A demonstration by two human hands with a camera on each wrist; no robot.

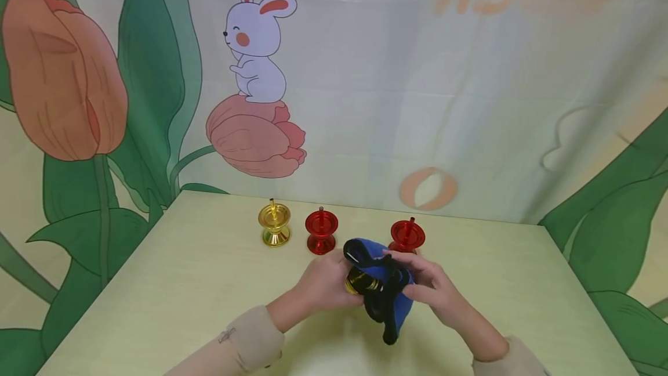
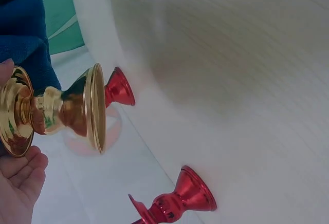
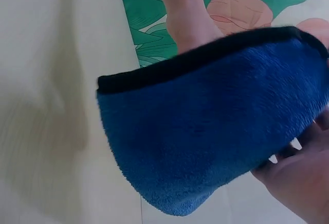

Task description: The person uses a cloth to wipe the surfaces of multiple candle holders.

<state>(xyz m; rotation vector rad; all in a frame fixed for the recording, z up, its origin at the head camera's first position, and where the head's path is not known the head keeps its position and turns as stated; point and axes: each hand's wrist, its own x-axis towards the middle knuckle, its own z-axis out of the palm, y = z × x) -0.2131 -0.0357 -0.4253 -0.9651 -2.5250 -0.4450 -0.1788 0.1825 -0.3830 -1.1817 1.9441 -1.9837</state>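
My left hand (image 1: 326,284) grips a shiny gold candle holder (image 2: 72,106) by its dish end, with the flared foot pointing out sideways in the left wrist view. A blue plush cloth with black edging (image 3: 200,126) hangs folded from my right hand (image 1: 437,290), its thumb and fingers pinching the fabric. In the head view the cloth overlaps the gold holder, and only part of the holder's foot shows. The cloth hides most of the right fingers in the right wrist view. Both hands are close together above the table.
At the back of the pale table (image 1: 209,283) stand another gold candle holder (image 1: 275,225), a red one (image 1: 321,231) beside it, and a second red one (image 1: 407,235) farther right, partly behind the cloth. A printed curtain (image 1: 355,86) with a rabbit and tulips hangs behind the table.
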